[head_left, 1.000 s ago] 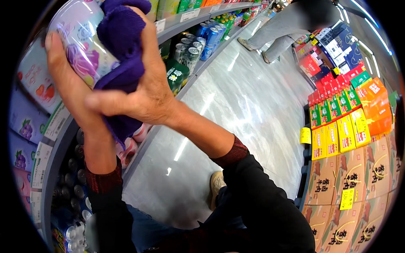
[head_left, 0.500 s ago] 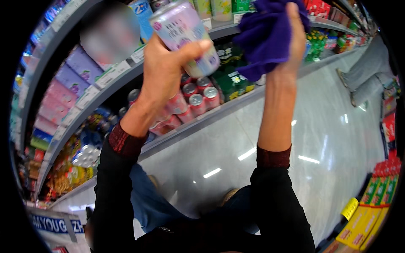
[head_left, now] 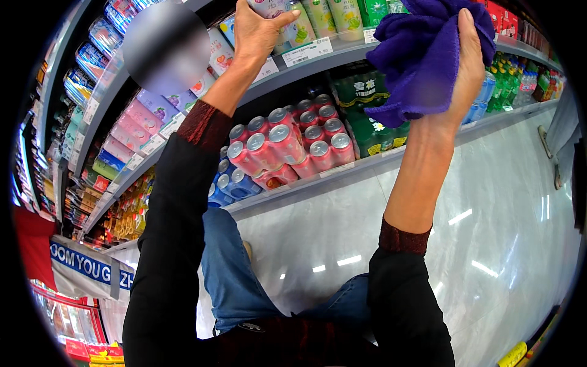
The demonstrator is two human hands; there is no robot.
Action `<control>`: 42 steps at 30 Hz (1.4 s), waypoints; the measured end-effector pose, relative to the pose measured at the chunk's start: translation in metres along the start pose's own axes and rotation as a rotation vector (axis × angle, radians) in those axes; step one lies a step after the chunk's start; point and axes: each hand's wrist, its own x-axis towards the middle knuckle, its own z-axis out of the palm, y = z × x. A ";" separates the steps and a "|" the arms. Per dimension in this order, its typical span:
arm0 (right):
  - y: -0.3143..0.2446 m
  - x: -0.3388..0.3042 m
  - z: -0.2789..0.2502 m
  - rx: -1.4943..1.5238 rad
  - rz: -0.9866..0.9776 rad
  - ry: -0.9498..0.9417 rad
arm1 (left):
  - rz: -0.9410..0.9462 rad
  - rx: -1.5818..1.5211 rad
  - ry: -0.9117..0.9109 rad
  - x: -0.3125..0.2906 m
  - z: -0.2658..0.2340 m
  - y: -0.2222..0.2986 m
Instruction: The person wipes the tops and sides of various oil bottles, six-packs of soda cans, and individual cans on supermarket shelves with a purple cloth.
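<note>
At the top of the view my left hand (head_left: 255, 37) is wrapped round a pale lilac drink can (head_left: 269, 7), its thumb pointing right. The can is at the shelf front among other cans, and its upper part is cut off by the picture's edge. Light green fruit-drink cans (head_left: 347, 18) stand just to its right. My right hand (head_left: 468, 73) grips a bunched purple cloth (head_left: 422, 55), which hangs loosely in front of the shelf. The cloth hides most of that hand's fingers.
Below, the bottom shelf carries shrink-wrapped red cans (head_left: 269, 144), blue cans (head_left: 235, 185) and dark green packs (head_left: 370, 137). Price labels (head_left: 307, 52) line the shelf edge. Green bottles (head_left: 510, 79) stand at right. A person's leg (head_left: 562, 134) shows at the far right.
My left hand has carried the can up and away, from in front of the shelf to its front row. My right hand has shifted right with the cloth. The view has turned slightly.
</note>
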 end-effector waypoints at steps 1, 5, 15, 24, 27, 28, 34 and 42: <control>0.000 -0.002 0.004 0.028 -0.001 -0.013 | 0.087 0.068 0.038 0.006 -0.004 -0.010; -0.003 0.001 -0.006 0.044 -0.044 0.076 | 0.307 0.201 0.143 0.007 0.001 -0.035; -0.011 0.000 -0.018 0.206 -0.043 0.054 | 0.118 0.309 0.067 0.000 0.009 -0.028; -0.023 -0.011 -0.019 0.003 -0.066 -0.045 | 0.033 0.295 -0.035 -0.013 0.005 -0.044; -0.034 -0.013 -0.026 0.018 0.050 -0.190 | 0.419 0.633 0.047 -0.003 -0.003 -0.053; -0.038 -0.010 -0.035 0.051 0.176 -0.192 | 0.554 0.685 0.026 -0.002 -0.006 -0.051; -0.034 -0.009 -0.043 -0.508 -0.269 -0.041 | 0.680 1.016 -0.018 0.034 -0.005 -0.029; -0.042 -0.009 -0.030 -0.255 0.025 -0.022 | 0.296 1.165 -0.393 0.083 0.012 -0.027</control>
